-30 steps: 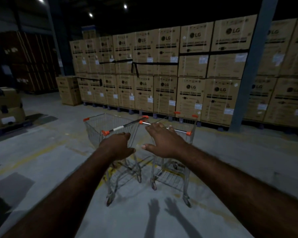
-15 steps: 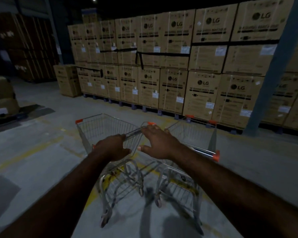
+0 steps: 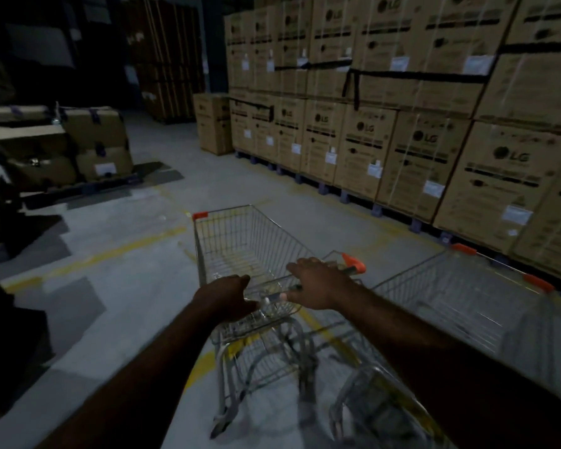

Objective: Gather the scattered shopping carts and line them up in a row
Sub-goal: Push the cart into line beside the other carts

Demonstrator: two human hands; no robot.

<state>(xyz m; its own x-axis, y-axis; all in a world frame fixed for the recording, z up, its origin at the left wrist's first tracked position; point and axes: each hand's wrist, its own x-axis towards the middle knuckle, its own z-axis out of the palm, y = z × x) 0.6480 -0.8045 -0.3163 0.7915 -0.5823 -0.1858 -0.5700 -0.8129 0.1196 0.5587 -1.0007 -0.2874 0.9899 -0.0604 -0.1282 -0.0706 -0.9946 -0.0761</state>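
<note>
1. left hand, low centre of frame, arm outstretched, fingers curled around the handle bar of the left cart.
2. right hand grips the same bar, palm down, fingers wrapped over it.
3. second cart stands just right, lower right of frame.

two bare forearms, no sleeves in view, left hand, right hand, a pale thumbnail

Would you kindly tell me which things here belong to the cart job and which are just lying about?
Job: left cart, held at its handle by the left hand and right hand; right cart beside it.

Lying about: stacked LG boxes, taped boxes on the left, lone box.
</note>
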